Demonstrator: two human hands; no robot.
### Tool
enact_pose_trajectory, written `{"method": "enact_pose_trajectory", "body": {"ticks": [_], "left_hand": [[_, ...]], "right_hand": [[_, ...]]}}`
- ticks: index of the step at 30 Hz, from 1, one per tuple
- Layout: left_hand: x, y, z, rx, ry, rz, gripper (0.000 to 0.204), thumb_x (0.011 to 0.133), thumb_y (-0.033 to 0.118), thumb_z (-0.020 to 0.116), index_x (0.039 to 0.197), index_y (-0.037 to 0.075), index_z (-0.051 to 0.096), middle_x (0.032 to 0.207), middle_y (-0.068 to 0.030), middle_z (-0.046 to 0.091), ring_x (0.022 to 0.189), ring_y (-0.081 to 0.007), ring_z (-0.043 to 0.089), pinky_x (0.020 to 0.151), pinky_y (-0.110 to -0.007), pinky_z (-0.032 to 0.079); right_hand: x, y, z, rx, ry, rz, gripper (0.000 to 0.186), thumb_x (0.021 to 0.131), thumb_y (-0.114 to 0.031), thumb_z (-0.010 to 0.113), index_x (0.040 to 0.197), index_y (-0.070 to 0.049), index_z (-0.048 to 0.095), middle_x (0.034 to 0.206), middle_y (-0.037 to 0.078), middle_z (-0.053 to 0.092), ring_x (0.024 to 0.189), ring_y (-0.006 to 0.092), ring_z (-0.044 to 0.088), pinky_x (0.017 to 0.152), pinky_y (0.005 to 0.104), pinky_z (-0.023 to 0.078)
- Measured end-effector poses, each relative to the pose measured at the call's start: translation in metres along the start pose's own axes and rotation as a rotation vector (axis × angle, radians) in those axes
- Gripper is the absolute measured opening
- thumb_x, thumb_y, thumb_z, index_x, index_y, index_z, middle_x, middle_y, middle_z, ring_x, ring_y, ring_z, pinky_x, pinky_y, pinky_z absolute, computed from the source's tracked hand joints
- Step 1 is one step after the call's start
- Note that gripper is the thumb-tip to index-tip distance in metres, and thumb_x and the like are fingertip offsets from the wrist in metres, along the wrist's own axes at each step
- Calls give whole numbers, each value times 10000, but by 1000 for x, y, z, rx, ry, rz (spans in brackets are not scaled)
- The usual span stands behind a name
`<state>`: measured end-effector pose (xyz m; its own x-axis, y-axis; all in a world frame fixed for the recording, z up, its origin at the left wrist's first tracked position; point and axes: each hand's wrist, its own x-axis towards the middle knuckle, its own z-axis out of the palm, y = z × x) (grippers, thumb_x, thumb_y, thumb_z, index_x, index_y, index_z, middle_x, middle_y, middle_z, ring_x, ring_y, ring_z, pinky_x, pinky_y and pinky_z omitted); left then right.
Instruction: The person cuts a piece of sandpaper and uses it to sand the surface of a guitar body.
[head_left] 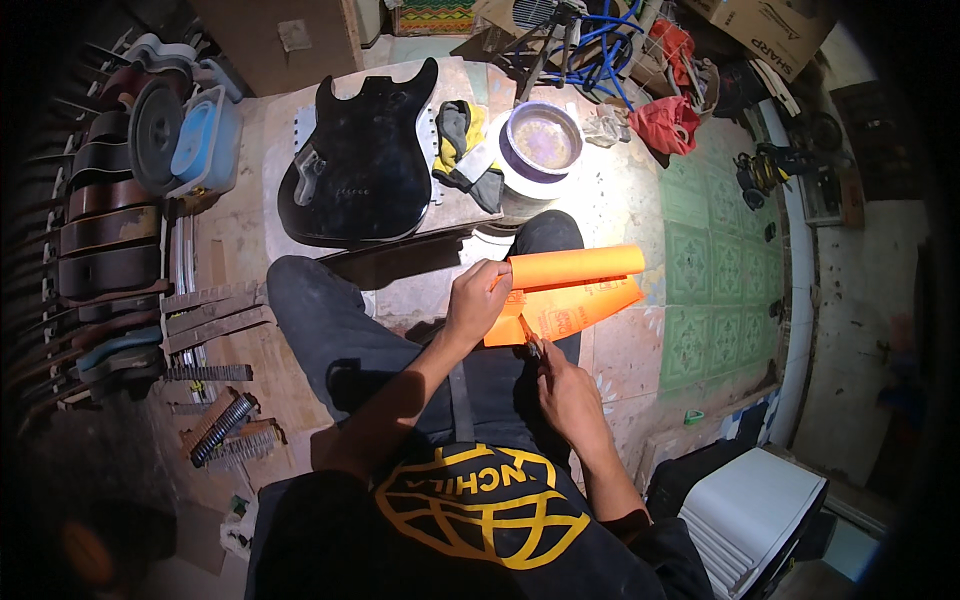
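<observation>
Over my lap, my left hand (478, 300) is closed on the left end of a roll of orange sandpaper (578, 267), its fingers and thumb pinching the edge. A loose flap of the sheet (580, 306) hangs below the roll, printed side showing. My right hand (566, 385) is closed around a pair of scissors (532, 343), mostly covered by the fingers. Their narrow blades stand in a slit at the flap's lower edge, with a strip of orange paper to the left of the cut. Beyond my knees, a black electric guitar body (365, 160) lies flat on a low bench.
Yellow-and-grey gloves (465, 150) lie beside the guitar body, next to a round basin (545, 137). Guitar bodies (110, 225) line the left side, with brushes (225, 430) on the floor. A white-topped box (755, 500) stands at right; blue hose (600, 60) lies behind.
</observation>
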<state>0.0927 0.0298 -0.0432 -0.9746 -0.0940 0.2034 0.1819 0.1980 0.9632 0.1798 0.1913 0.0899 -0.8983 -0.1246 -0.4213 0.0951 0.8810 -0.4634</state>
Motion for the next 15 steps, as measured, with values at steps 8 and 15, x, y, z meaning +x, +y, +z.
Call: {"method": "enact_pose_trajectory", "body": {"ticks": [8,15], "left_hand": [[-6,3,-3,-312,-18,-309,334,917,91,775,1175,-34,605,931,-152,733,871,-248,734,803,-348,580],[-52,0,-22,-705,-269,-920,474,927,57,771,1347,-12,562,1224,-111,699,1135,-169,680,1001,-299,539]], "right_hand": [[-2,-4,-6,21,6,58,454,953,-43,597,1399,-12,522,956,330,691,885,508,679,776,548,549],[-1,-2,-3,58,41,29,400,969,-63,567,1368,-58,536,968,322,694,889,516,673,773,581,536]]}}
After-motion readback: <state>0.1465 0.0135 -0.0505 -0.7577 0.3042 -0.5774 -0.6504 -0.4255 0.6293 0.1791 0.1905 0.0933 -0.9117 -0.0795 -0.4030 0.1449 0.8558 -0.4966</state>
